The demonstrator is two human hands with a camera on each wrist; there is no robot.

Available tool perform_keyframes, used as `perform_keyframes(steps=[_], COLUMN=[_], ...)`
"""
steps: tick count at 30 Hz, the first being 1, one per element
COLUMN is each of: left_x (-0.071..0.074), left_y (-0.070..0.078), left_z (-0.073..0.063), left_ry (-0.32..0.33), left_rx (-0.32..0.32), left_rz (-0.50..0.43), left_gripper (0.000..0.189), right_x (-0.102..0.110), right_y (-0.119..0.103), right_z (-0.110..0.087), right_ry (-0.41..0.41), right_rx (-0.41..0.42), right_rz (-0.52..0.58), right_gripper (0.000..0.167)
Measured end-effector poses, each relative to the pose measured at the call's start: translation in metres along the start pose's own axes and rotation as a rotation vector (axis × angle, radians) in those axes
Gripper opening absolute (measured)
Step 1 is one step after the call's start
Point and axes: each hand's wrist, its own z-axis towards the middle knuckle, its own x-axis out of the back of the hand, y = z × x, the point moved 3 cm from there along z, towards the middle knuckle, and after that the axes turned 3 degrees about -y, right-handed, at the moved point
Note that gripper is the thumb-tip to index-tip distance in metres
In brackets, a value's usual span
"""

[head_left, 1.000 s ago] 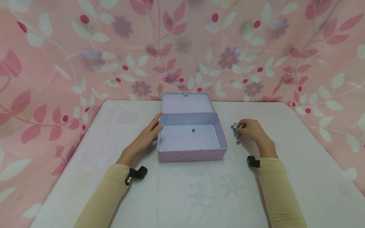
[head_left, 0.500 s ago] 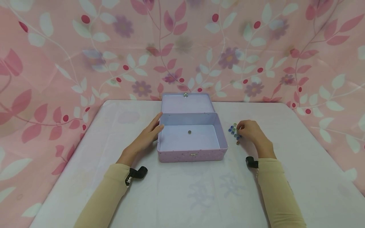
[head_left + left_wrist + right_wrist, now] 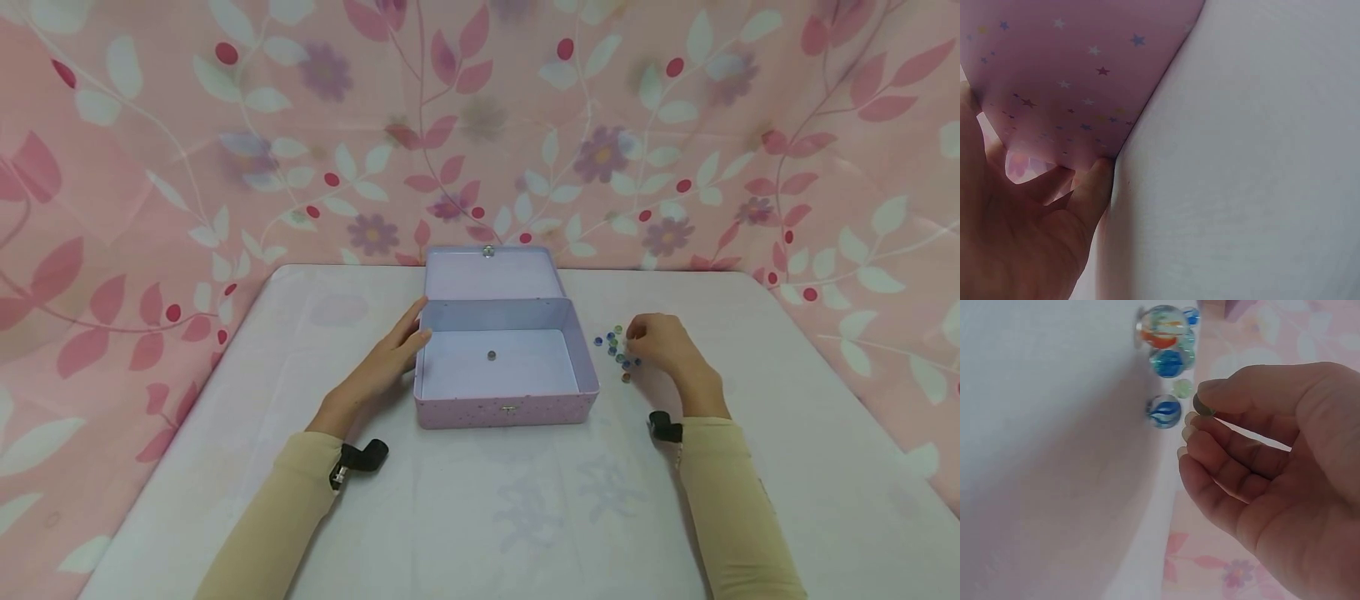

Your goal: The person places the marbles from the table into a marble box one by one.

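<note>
A lilac metal box (image 3: 465,414) stands on the table with its lid (image 3: 491,275) folded back. Inside it, one small dark marble (image 3: 491,356) lies on the pale floor. My left hand (image 3: 378,362) touches the box's left side, fingers extended; the left wrist view shows its fingertips against the star-printed wall (image 3: 1079,75). To the right of the box, my right hand (image 3: 667,342) pinches a dark green marble (image 3: 1202,406) between thumb and index finger. Several glass marbles lie beside that hand, among them a blue-swirled marble (image 3: 1164,412) and an orange-streaked marble (image 3: 1163,326).
A white cloth covers the table (image 3: 480,517). Behind it hangs a pink floral curtain (image 3: 300,142). The brown marble (image 3: 626,377) lies nearest the front of the loose group, between the box and my right hand.
The marble inside the box has rolled left and toward the front. Loose marbles on the table have spread out, one moving left toward the box. My left hand stays put.
</note>
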Motion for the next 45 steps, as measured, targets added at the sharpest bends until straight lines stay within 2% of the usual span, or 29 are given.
perform_keyframes(steps=[6,14,24,31,38,45], left_x=[0.0,0.001,0.001,0.001,0.001,0.0], left_y=[0.003,0.001,0.001,0.0,0.0,0.001], left_z=[-0.003,-0.004,-0.003,-0.003,-0.003,-0.003], left_ry=[0.005,0.0,0.002,0.002,-0.002,-0.001], left_rx=[0.013,0.009,0.002,0.001,0.004,-0.003], left_rz=[0.007,0.001,-0.002,-0.007,-0.022,-0.019], left_gripper=[0.064,0.063,0.062,0.062,0.062,0.063], right_x=[0.009,0.021,0.029,0.022,0.012,-0.005], right_y=[-0.01,-0.034,-0.064,-0.084,-0.104,-0.122], right_z=[-0.006,-0.011,-0.022,-0.027,-0.031,-0.032], right_ry=[0.021,0.117,0.244,0.224,0.222,0.177], right_rx=[0.013,0.124,0.261,0.305,0.388,0.454], right_rz=[0.043,0.043,0.058,0.097,0.125,0.128], right_gripper=[0.025,0.026,0.018,0.018,0.018,0.014])
